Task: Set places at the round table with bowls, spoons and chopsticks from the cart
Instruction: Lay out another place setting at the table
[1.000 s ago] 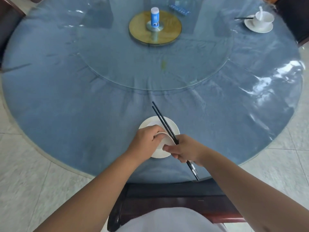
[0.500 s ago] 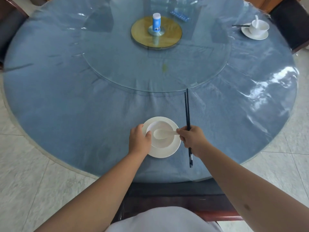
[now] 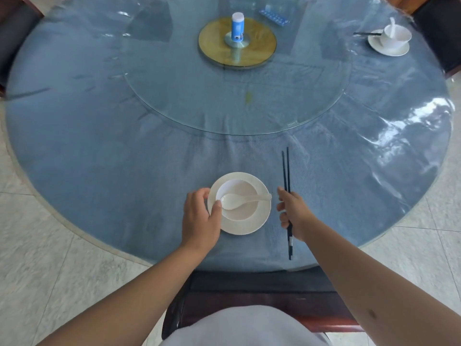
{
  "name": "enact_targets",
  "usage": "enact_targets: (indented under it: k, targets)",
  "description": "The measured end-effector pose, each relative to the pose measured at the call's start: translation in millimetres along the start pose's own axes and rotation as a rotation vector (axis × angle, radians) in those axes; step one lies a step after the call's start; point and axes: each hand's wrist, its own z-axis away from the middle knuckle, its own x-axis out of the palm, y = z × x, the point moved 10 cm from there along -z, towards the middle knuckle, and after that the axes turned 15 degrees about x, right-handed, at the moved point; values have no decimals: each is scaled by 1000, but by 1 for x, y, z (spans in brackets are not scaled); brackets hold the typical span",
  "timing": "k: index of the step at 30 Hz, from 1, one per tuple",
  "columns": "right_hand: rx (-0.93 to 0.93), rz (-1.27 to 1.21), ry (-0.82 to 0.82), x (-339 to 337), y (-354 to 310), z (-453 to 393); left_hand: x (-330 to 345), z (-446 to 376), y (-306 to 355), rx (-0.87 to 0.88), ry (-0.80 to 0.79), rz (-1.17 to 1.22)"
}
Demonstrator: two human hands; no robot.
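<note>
while the white bowl (image 3: 238, 203) sits centred on its saucer (image 3: 259, 221) near the table's near edge, a white spoon (image 3: 239, 199) lies across it, scoop at the left inside the bowl, handle end resting on the right rim. left hand (image 3: 200, 218) grips the saucer's left edge, thumb curled over the rim and touching the bowl side, fingers wrapped round behind. just right of the saucer, apart from it, black chopsticks (image 3: 286, 176) run lengthwise away from the person, tips toward the glass turntable (image 3: 174, 103), butt ends close to the table edge. right hand (image 3: 293, 212) holds the pair at mid-length, fingers curled round them; cannot tell if the sticks touch the cloth. round table (image 3: 87, 151) wears a blue cloth under clear plastic. blue-and-white bottle (image 3: 237, 27) stands on a gold disc (image 3: 262, 48) at the turntable centre, a blue blister pack (image 3: 274, 18) beyond it. far right, second setting: bowl with spoon on saucer (image 3: 394, 38), dark chopsticks (image 3: 366, 34) just left of it. dark wooden chair (image 3: 249, 288) sits below the near edge, another chair (image 3: 439, 36) at far right.
</note>
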Motion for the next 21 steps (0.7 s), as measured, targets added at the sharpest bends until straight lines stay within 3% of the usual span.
enact_targets:
  k: [2,5,7,9,13,18,21]
  targets:
    - [99,-216,-133,-1,17,-1,25,21,16,-12,-178,92]
    - [178,-345,-267,13,33,2,108,93,24,-432,-805,332]
    - [174,-362,-319,25,37,4,137,130,34,-711,-955,595]
    - [162,-359,-346,33,38,6,146,133,37,-797,-882,755]
    - [88,-193,-282,34,36,5,148,131,34,-796,-785,850]
    - [-190,564,190,16,20,11,144,125,13,-840,-598,793]
    - [-265,655,338,13,16,16,141,122,3,-858,-507,717]
